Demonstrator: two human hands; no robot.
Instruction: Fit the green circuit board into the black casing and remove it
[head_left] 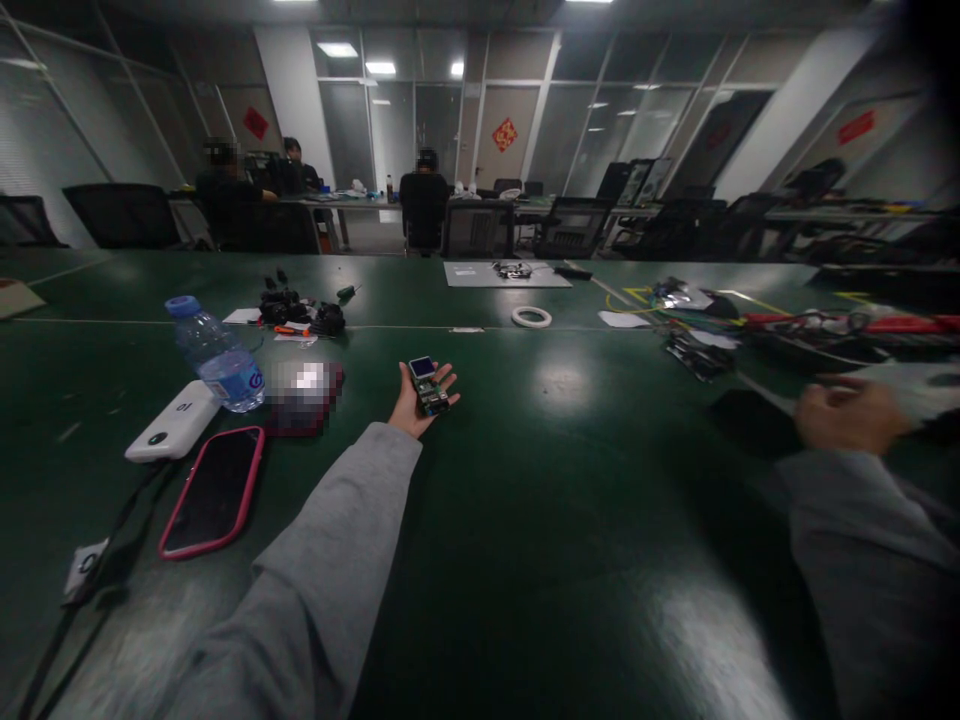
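My left hand [417, 404] reaches out over the green table [570, 520], palm up, holding a small electronic module [427, 384] with a little screen at its far end. My right hand [851, 415] is blurred at the right edge, above the table, with curled fingers; whether it holds anything cannot be made out. Both arms wear grey sleeves.
Left of my arm lie a phone in a pink case [214, 490], a white power bank [174, 421] and a water bottle [217, 355]. Farther off are black parts [300, 312], a tape roll [532, 317], a grey mat [504, 273] and cables [787, 330]. People sit at far desks.
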